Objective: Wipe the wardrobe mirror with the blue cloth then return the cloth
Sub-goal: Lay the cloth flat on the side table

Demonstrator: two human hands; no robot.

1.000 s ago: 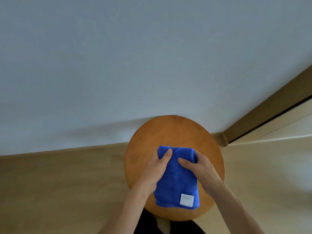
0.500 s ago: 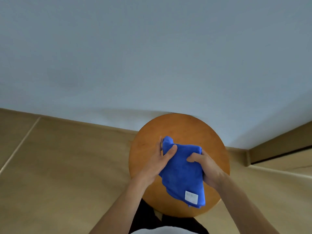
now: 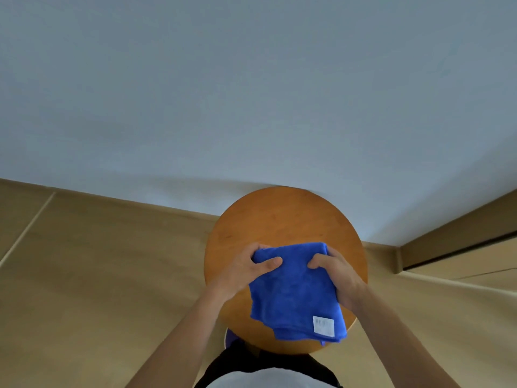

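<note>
Blue cloth (image 3: 293, 292) is gripped at top corners by left hand (image 3: 246, 273) and right hand (image 3: 340, 277) over round stool (image 3: 279, 217); mirror not seen, wiping progress cannot be told.

Fluffy cloth (image 3: 293, 289) — smooth, satiny wooden stool (image 3: 279, 219).

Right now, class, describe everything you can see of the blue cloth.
The blue cloth is fuzzy, like microfibre, folded in layers, with a white label at its near right corner. The left hand and right hand each grip a far corner, thumbs on top. It is over the round wooden stool; whether it touches is unclear.
</note>
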